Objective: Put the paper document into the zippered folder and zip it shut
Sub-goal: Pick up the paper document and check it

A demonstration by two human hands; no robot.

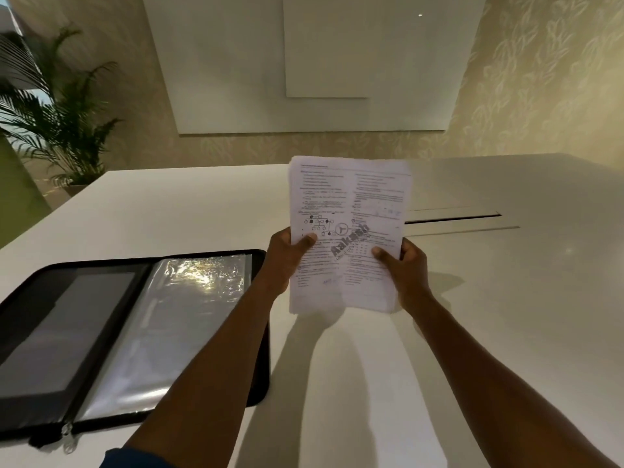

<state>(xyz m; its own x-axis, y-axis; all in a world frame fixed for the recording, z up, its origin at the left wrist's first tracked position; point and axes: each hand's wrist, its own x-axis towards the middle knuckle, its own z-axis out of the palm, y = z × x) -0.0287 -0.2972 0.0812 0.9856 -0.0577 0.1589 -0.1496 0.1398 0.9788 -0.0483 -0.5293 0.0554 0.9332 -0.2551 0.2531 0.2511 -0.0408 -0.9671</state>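
Above white table (472,332), fingers (305,240) gripping document (347,211)

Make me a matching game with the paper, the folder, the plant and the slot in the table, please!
Things:
1. paper document
2. zippered folder
3. potted plant
4. slot

Places or states:
A. lying open flat on the table
B. standing on the floor past the table's far left corner
C. held up by both hands
D. cut into the tabletop, right of the paper

Pairs: 1-C, 2-A, 3-B, 4-D
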